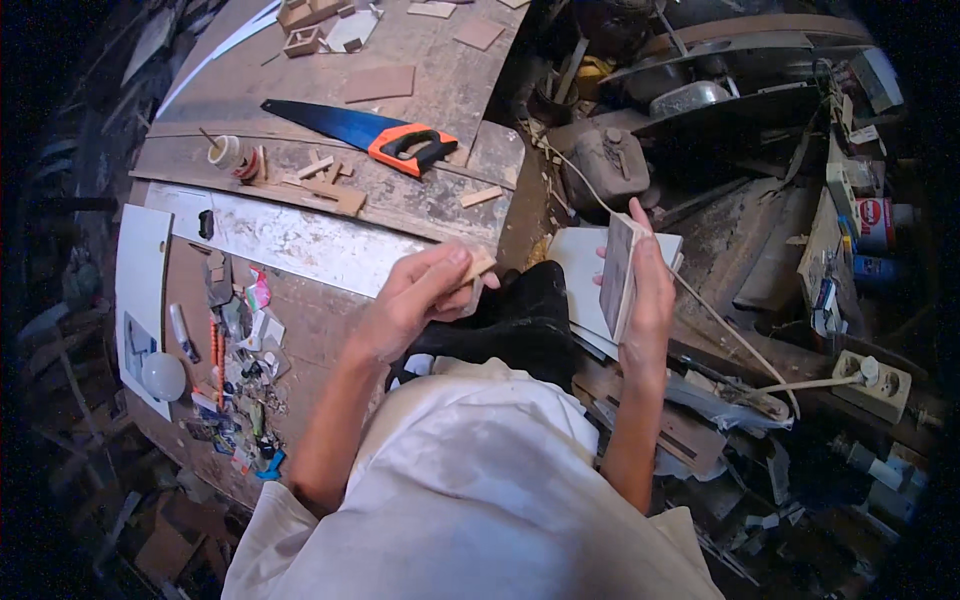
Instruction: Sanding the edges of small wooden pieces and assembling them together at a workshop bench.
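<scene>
My left hand [415, 295] is closed on a small, pale wooden piece [481, 263], which shows between thumb and fingers. Part of that piece is hidden by the fingers. In my right hand [650, 305] a flat rectangular wooden block [619, 268] stands on edge, its broad grey-brown face turned left. The thumb and fingers grip it from both sides. The two hands are apart, above my lap. Beyond the left hand, a handsaw [345, 128] with a blue blade and an orange-and-black handle lies on the workbench [300, 95].
Small wood offcuts [335, 188] and a glue pot with a stick [228, 153] sit on the bench. White boards [585, 275] lie beside my right hand. A cable runs to a socket strip [873, 388] at right. A light bulb [163, 377] and clutter lie at left.
</scene>
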The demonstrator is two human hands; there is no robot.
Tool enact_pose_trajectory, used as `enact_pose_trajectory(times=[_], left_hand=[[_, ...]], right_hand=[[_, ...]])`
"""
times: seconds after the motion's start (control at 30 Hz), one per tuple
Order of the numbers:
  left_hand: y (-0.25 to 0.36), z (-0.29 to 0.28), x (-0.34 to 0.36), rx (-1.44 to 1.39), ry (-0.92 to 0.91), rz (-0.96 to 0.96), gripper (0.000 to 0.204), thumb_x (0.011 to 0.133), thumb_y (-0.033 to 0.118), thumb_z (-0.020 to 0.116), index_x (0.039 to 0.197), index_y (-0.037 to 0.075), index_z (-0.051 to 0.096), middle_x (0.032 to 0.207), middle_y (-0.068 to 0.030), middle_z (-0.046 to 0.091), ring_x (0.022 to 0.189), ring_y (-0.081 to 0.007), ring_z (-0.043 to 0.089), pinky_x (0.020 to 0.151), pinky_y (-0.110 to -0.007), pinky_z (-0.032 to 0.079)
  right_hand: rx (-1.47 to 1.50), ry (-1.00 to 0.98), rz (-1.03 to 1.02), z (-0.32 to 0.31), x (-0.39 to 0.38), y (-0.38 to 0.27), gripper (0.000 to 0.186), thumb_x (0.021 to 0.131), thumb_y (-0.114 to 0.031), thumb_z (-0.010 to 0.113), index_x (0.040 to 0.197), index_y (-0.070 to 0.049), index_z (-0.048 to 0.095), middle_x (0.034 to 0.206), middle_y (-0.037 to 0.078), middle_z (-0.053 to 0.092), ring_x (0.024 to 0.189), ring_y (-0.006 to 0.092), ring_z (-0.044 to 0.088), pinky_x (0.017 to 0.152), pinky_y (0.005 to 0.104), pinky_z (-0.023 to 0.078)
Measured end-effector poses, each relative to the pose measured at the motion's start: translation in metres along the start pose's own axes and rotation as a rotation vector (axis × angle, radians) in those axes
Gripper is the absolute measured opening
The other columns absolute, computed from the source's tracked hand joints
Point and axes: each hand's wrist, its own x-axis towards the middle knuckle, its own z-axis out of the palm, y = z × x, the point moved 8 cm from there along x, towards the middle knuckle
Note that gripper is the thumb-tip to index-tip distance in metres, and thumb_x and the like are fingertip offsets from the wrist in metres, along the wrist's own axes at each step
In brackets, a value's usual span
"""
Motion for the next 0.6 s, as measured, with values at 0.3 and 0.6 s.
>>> enact_pose_trajectory(times=[0.3,0.6], left_hand=[[0.014,0.007,0.000,0.027,-0.049,0.037,0.044,0.104,0.038,0.042,0.102,-0.001,0.063,0.066,0.0044,0.038,0.058,-0.0055,0.030,0.051,-0.023,0.022],[0.013,0.007,0.000,0.123,-0.057,0.030,0.040,0.105,0.031,0.040,0.108,-0.001,0.064,0.072,0.0042,0.044,0.063,-0.0048,0.037,0.058,-0.021,0.030]], right_hand=[[0.082,-0.084,0.011,0.022,-0.008,-0.011,0.054,0.104,-0.037,0.042,0.149,-0.007,0.041,0.134,0.009,0.055,0.103,0.0144,0.056,0.083,0.0286,0.048],[0.150,-0.157,0.023,0.035,-0.013,-0.014,0.050,0.103,-0.024,0.050,0.148,-0.004,0.041,0.140,0.008,0.052,0.107,0.0115,0.054,0.092,0.0236,0.042]])
